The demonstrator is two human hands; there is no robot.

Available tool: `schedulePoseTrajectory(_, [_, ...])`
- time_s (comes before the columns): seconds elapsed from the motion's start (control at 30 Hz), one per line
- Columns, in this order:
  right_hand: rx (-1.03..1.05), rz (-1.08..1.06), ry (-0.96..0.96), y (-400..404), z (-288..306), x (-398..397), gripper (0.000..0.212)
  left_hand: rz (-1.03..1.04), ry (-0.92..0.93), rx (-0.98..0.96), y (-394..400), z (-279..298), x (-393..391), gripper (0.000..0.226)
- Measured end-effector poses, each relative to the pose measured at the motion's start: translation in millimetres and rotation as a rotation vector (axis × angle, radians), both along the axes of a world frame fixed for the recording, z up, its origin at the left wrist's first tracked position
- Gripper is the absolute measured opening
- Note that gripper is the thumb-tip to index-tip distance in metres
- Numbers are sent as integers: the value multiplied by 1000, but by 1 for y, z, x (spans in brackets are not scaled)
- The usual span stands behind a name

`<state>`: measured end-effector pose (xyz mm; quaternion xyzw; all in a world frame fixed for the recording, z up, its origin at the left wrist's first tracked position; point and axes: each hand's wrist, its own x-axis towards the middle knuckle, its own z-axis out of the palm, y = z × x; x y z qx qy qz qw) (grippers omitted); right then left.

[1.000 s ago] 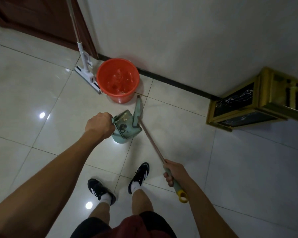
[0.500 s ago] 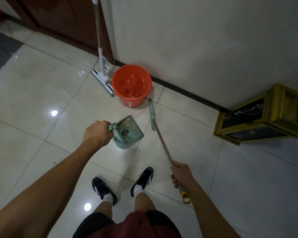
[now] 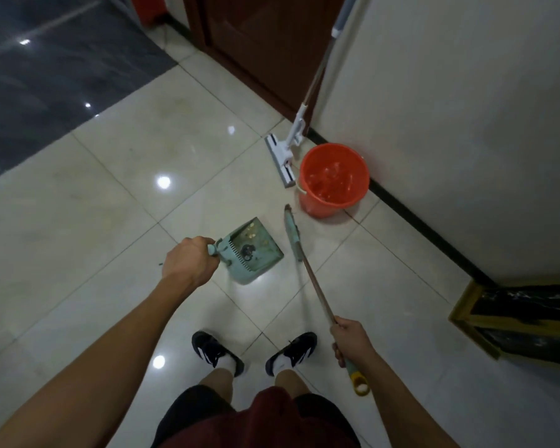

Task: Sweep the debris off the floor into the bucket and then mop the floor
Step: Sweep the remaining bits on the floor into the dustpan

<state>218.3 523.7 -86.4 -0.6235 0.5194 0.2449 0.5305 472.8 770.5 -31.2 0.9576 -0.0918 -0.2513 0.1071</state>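
My left hand [image 3: 189,261] grips the handle of a pale green dustpan [image 3: 253,250], which sits low over the tiles with bits of debris inside. In my right hand [image 3: 351,342] is the long handle of a broom [image 3: 307,273]; its green head points toward the bucket, just right of the dustpan. An orange bucket [image 3: 333,181] stands by the wall beyond both tools, with something glinting inside. A white flat mop [image 3: 283,156] rests on the floor left of the bucket, its pole leaning up against the wall corner.
Glossy cream floor tiles [image 3: 110,221] spread to the left, meeting a dark tiled area [image 3: 46,76] at far left. A brown wooden door [image 3: 265,50] is behind the mop. A gold-framed black box [image 3: 514,321] sits on the floor at right. My feet in black shoes [image 3: 214,350] are below.
The view has swung left, so the bucket, mop and gold box sit further right in frame. The broom head has separated from the dustpan and now lies beside it.
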Motion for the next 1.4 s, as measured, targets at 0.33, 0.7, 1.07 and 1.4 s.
schedulePoseTrajectory(0.33, [-28, 311, -59, 100, 4, 113, 31, 284, 7, -26, 170, 11, -5, 15])
schedulePoseTrajectory(0.7, [-61, 665, -83, 208, -12, 195, 40, 615, -11, 32, 318, 19, -66, 14])
schedulePoseTrajectory(1.07, [-140, 925, -52, 273, -32, 221, 41, 741, 23, 101, 391, -8, -87, 15])
schedulePoseTrajectory(1.4, [-203, 1044, -40, 309, -56, 232, 38, 774, 18, 78, 432, -28, -61, 11])
